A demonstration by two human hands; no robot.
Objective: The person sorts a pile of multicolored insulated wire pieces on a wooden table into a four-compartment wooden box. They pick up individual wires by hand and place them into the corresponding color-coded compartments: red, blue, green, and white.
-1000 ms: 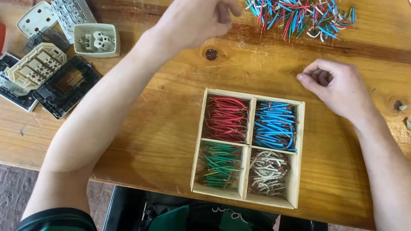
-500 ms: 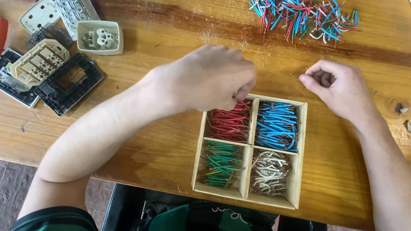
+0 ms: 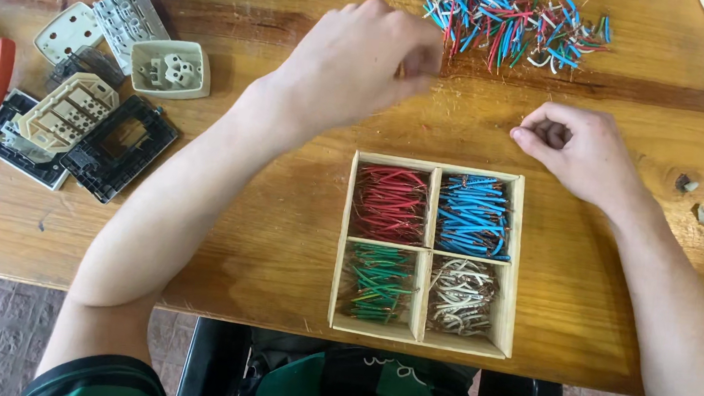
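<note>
left hand (image 3: pixel 364 59): fingers curled, just short of the wire pile (image 3: pixel 512 17), can't tell if it's pinching anything
right hand (image 3: pixel 581 150): loose fist, resting above the box (image 3: pixel 427 254)

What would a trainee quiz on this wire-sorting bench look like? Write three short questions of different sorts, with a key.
1. True or false: the red wires lie in the far-left compartment of the wooden box.
2. Which colour fills the near-right compartment? A green, B white, C blue.
3. Fill in: the left hand is nearest the mixed ____ pile.

Key: 1 true. 2 B, the white wires. 3 wire. The right hand rests curled on the table, apart from the box.
</note>
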